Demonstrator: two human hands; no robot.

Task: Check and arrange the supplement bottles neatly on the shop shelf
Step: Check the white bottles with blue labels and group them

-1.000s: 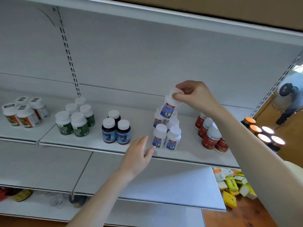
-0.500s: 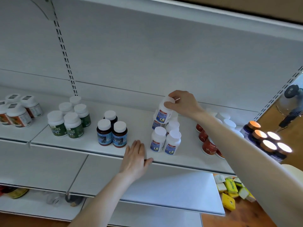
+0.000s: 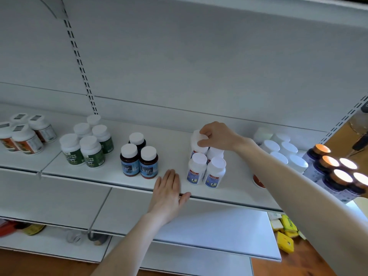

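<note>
My right hand [image 3: 217,136] grips the cap of a white blue-labelled bottle [image 3: 196,144] at the back of a small cluster; it seems to stand on the white shelf [image 3: 111,177]. Two matching bottles [image 3: 206,172] stand in front of it. My left hand [image 3: 169,193] lies flat on the shelf's front edge, fingers straight, holding nothing. Left of it stand three dark bottles with blue labels [image 3: 138,158], then green-labelled bottles [image 3: 86,143], then orange-labelled bottles [image 3: 25,134] at the far left.
White-capped bottles [image 3: 278,149] sit behind my right forearm, with a red-labelled one [image 3: 258,181] partly hidden. Bottles with shiny caps [image 3: 336,168] crowd the shelf's right end. Lower shelves [image 3: 199,226] jut out below. Yellow boxes [image 3: 284,234] lie on the floor.
My right hand lowered the white bottle from above the cluster down to its back row. My left hand came down onto the shelf's front edge and flattened.
</note>
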